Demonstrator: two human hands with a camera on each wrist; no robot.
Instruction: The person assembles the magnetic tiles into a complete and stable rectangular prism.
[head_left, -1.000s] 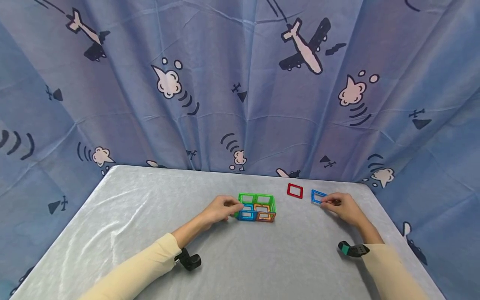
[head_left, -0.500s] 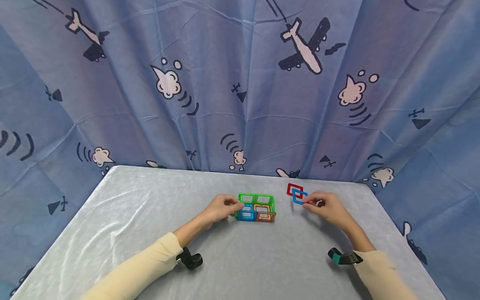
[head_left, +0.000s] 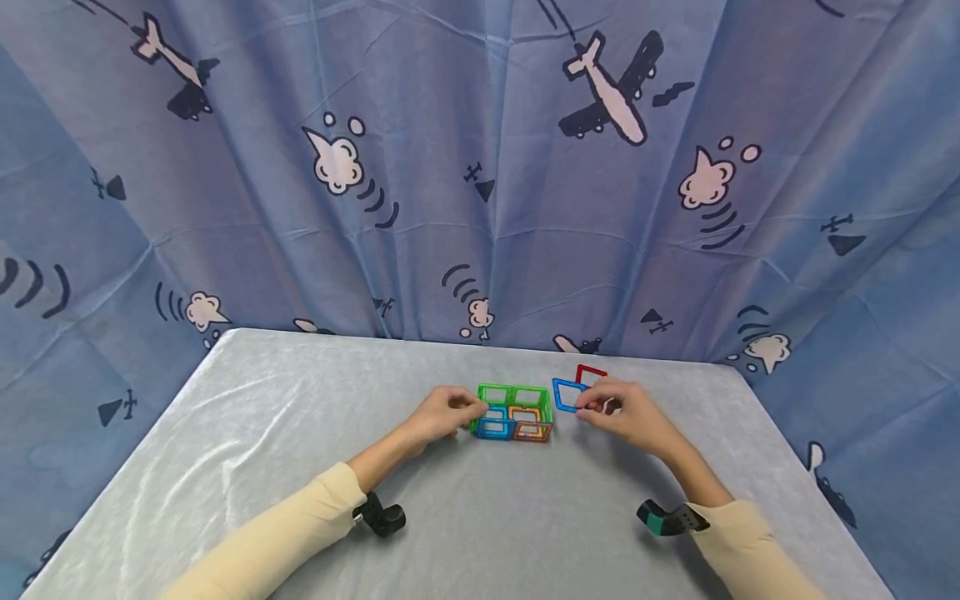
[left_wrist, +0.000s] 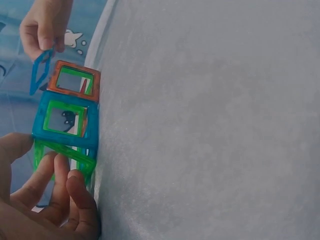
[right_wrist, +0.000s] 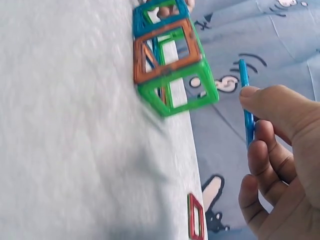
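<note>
A small box of square magnetic tiles [head_left: 531, 438] stands on the table, green at back and sides, blue and orange in front. My left hand [head_left: 446, 412] holds its left end; in the left wrist view thumb and fingers lie about the green end tile [left_wrist: 75, 151]. Just right of the box, my right hand [head_left: 626, 408] pinches a blue square tile [head_left: 557, 394] between thumb and fingers. The right wrist view shows that blue tile [right_wrist: 244, 72] nearly edge-on, raised and apart from the box. Behind the right hand lies a red square tile [head_left: 592, 368], partly covered.
A pale cloth covers the table [head_left: 300, 400]. Behind its far edge hangs a blue curtain [head_left: 420, 167] with printed planes. Each wrist wears a black camera band, such as the left wrist camera [head_left: 384, 518].
My right hand has lifted the blue tile and carried it left, past the red tile, to near the box. My left hand stays at the box's left end.
</note>
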